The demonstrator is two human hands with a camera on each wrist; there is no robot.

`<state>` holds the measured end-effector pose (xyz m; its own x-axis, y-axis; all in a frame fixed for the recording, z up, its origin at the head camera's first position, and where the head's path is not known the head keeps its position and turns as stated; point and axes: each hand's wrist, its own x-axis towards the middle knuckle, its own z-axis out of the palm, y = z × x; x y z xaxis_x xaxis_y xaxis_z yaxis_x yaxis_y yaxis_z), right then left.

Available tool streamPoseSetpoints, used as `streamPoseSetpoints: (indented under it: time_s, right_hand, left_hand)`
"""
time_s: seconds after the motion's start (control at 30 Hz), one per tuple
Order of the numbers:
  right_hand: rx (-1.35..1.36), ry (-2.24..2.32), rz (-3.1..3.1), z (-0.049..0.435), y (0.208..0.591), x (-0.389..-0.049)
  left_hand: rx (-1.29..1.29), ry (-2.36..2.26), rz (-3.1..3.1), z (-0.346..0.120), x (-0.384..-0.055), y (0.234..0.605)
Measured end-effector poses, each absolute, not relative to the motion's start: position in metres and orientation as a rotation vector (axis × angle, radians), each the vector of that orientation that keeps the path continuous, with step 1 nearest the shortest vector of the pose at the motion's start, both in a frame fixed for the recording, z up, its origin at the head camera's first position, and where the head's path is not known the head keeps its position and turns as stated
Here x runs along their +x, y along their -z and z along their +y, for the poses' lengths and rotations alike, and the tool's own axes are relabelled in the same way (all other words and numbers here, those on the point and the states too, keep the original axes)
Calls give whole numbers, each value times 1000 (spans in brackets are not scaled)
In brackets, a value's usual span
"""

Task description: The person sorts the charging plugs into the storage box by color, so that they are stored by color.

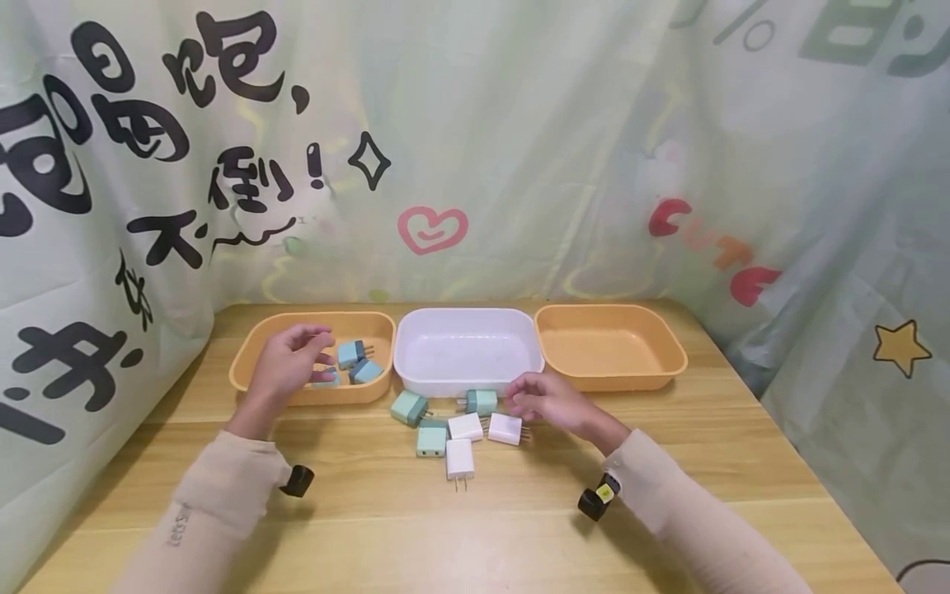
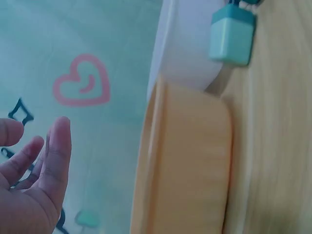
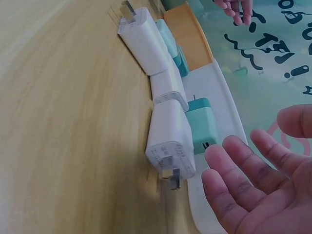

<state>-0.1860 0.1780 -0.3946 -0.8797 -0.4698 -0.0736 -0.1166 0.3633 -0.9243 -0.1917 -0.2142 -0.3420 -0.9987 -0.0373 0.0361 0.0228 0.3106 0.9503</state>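
Observation:
My left hand (image 1: 291, 360) is over the left orange tray (image 1: 256, 396), fingers apart and holding nothing. Beneath and beside its fingers, blue plug chargers (image 1: 351, 354) lie inside that tray. My right hand (image 1: 551, 402) hovers at the front right corner of the white tray (image 1: 416, 375), its fingers loosely bent around nothing. Closest to its fingertips are a green plug charger (image 3: 202, 127) and a white plug charger (image 3: 168, 129) with metal prongs. More green chargers (image 1: 409, 408) and white chargers (image 1: 459, 459) lie in a cluster on the table.
A second orange tray (image 1: 610, 381) stands to the right of the white one, the three trays side by side along the back of the wooden table (image 1: 356, 528). Behind them hangs a printed curtain (image 1: 512, 165). Each wrist carries a small black camera (image 1: 298, 481).

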Motion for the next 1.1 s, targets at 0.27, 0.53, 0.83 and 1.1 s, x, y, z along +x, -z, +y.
streamPoseSetpoints:
  time_s: [0.27, 0.53, 0.83, 1.1]
  right_hand:
    - [-494, 1535, 2309, 179, 400, -182]
    - [-456, 1364, 2475, 179, 408, -186]
    - [-467, 1222, 2543, 176, 418, -192]
    - [-612, 1127, 2579, 171, 420, -196]
  left_hand:
    - [-123, 1790, -2608, -188, -201, 359]
    - [-280, 1595, -2735, -169, -210, 370]
    - [-687, 620, -2856, -142, -213, 377]
    - [-787, 393, -2794, -135, -212, 386]
